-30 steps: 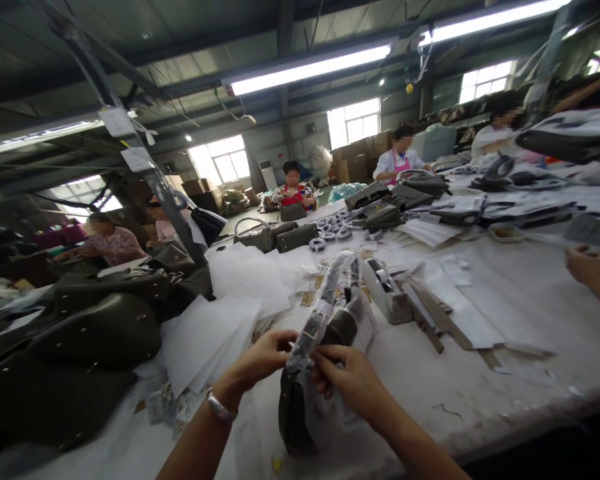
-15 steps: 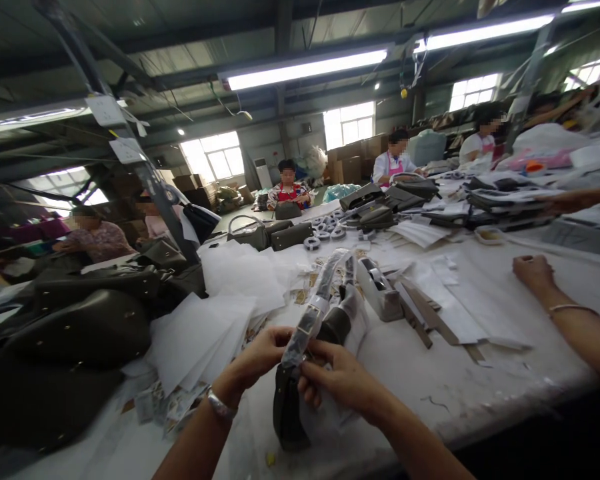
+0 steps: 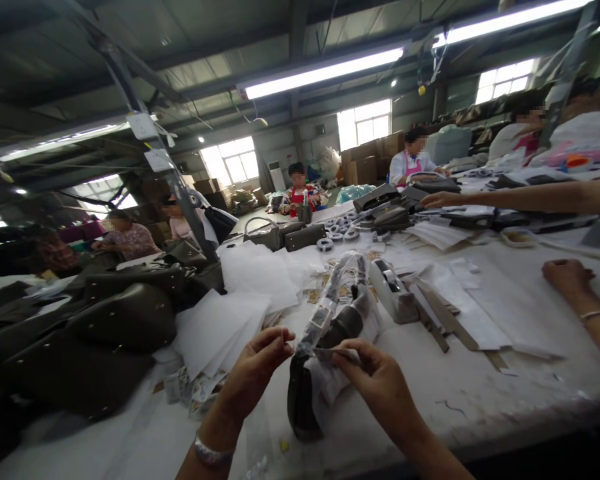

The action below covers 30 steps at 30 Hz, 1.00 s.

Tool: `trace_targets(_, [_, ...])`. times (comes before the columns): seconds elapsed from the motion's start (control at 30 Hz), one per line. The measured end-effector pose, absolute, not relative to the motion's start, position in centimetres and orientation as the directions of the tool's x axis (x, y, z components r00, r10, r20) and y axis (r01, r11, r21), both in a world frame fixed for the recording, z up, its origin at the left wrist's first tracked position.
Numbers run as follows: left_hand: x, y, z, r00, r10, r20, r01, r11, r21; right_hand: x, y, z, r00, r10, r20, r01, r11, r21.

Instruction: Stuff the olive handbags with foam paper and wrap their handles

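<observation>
A dark handbag (image 3: 303, 403) stands on the table in front of me, partly wrapped in thin white material. Its raised strap (image 3: 341, 270) is covered in clear film, with a buckle (image 3: 321, 316) near the lower end. My left hand (image 3: 253, 373) is just left of the strap's base, thumb and fingertips pinched on what looks like a thin string. On the other side, my right hand (image 3: 383, 383) pinches a small flat tag-like piece (image 3: 347, 353) against the strap's lower end. Its print, if any, cannot be read.
Behind the bag stands a tape dispenser (image 3: 394, 293), beside grey-brown strips (image 3: 437, 313). White sheets (image 3: 225, 330) and a heap of dark bags (image 3: 115, 333) lie to the left. A co-worker's hand (image 3: 570, 283) rests at right; another arm (image 3: 510, 197) reaches across.
My hands have moved apart at the strap's base, and the flat piece now shows in the right one. The view has shifted left. A co-worker's arm reaches farther toward the bags.
</observation>
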<state>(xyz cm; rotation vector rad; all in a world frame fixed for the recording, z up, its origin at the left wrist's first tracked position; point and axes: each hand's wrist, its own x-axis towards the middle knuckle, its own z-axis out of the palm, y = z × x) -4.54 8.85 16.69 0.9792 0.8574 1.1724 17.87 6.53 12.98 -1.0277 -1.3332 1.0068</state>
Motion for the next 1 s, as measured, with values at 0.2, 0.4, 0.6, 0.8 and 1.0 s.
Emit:
trace_targets(0.2, [-3.3, 9.7, 17.2, 0.238, 0.971, 0.013, -0.029, -0.006, 1.000, 15.8, 8.0, 14.4, -0.132, 0.922, 0.365, -0.202, 0.335, -0.920])
trace_targets(0.4, [-2.8, 9.3, 18.4, 0.271, 0.954, 0.130, 0.018, -0.140, 0.990, 15.7, 8.5, 15.9, -0.180, 0.915, 0.361, 0.141, 0.388, -0.911])
trace_targets(0.6, [-1.3, 8.2, 19.3, 0.263, 0.953, 0.149, 0.144, -0.191, 0.971, 15.7, 8.5, 16.9, -0.281, 0.888, 0.365, 0.369, 0.451, -0.813])
trace_targets(0.8, [-0.6, 5.4, 20.4, 0.219, 0.841, 0.495, 0.553, -0.524, 0.647, 15.9, 7.7, 16.5, -0.340, 0.895, 0.290, -0.335, 0.172, -0.926])
trace_targets(1.0, [-1.9, 3.8, 18.9, -0.236, 0.895, 0.377, 0.386, -0.270, 0.882, 15.8, 7.0, 15.2, -0.144, 0.969, 0.203, -0.313, 0.150, -0.938])
